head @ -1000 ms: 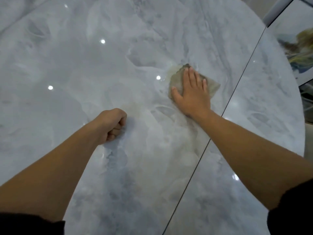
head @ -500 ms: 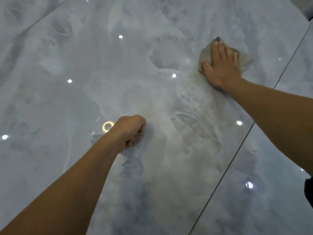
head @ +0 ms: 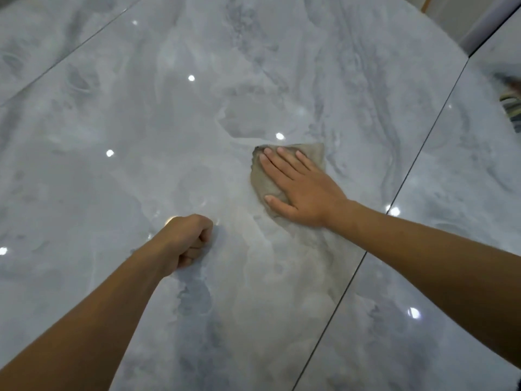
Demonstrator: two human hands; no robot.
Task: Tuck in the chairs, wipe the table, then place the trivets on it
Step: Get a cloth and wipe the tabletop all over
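Cloth (head: 258, 183) lies flat on the counter (head: 141, 122), right of centre. Right hand (head: 304, 190) lies on top of the cloth, fingers pointing away. Left hand (head: 186, 241) rests on the counter, nearer and left of the cloth, apart from it. A seam (head: 394, 198) in the counter runs just right of the cloth.

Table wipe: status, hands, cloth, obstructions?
Right hand flat, pressing cloth on marble table. Left hand fisted, empty. Striped object at frame's right edge, apart from cloth.

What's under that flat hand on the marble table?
A beige cloth lies under the right hand, pressed on the marble table. Its edges show past the fingers; the part beneath the palm is hidden.
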